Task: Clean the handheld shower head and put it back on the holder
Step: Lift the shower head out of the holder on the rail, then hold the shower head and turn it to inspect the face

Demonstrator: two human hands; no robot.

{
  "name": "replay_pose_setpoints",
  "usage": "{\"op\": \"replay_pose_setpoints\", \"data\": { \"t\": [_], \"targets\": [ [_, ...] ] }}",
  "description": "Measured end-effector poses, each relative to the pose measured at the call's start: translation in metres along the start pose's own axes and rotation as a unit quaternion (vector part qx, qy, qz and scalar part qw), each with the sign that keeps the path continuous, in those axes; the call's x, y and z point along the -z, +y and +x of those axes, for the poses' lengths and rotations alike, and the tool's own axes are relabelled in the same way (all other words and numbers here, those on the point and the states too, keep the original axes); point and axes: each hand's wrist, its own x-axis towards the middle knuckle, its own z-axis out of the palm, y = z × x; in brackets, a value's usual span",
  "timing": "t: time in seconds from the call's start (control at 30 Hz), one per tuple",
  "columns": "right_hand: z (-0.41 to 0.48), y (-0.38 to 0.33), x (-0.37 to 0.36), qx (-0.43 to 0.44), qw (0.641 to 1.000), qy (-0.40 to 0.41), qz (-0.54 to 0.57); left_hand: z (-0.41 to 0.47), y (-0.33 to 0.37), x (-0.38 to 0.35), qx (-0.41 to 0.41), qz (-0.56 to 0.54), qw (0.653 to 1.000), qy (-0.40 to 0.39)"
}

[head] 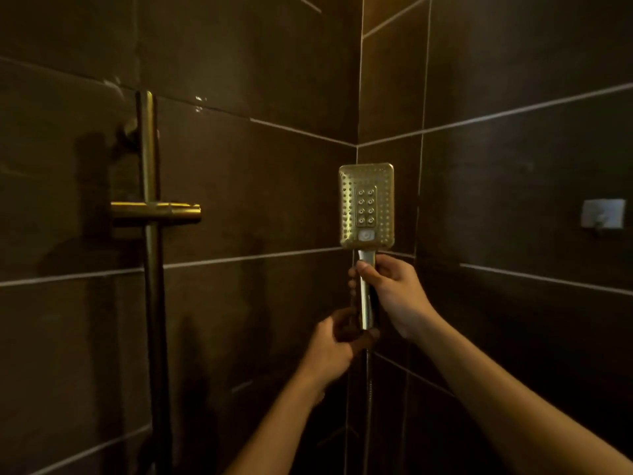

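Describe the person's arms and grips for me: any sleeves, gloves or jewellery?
The left grip and right grip are bare hands, no gloves; no rings discernible in the dim light. The left forearm and right forearm are uncovered: no sleeves, watch or bands in view.

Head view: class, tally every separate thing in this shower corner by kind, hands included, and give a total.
shower head: 1
hose: 1
rail: 1
holder: 1
wall hook: 1
hands: 2, the left hand and the right hand
Total: 7
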Motion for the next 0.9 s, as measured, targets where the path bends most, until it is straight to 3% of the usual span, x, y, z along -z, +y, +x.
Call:
{"op": "replay_pose_setpoints", "data": {
  "t": [0.17,0.4,0.47,0.63,0.8,0.9],
  "targets": [
    [-0.043,0.038,0.012,-0.045,0.998,0.011,0.033,-0.033,-0.05,-0.053,0.134,-0.047,0.989,-0.032],
    [-0.087,0.086,0.017,-0.107,0.994,0.01,0.016,-0.068,-0.074,-0.098,0.261,-0.046,0.958,0.112],
    [-0.099,0.093,0.016,-0.13,0.991,0.026,-0.011,-0.073,-0.084,-0.107,0.271,-0.028,0.951,0.147],
    [-0.123,0.102,0.017,-0.155,0.981,0.101,-0.052,-0.098,-0.105,-0.119,0.26,0.017,0.96,0.1],
    [-0.132,0.106,0.013,-0.15,0.986,0.053,-0.04,-0.114,-0.119,-0.124,0.346,-0.069,0.933,0.067],
    [-0.134,0.104,0.014,-0.181,0.98,-0.043,0.065,-0.123,-0.111,-0.116,0.377,-0.104,0.918,0.063]
  ]
}}
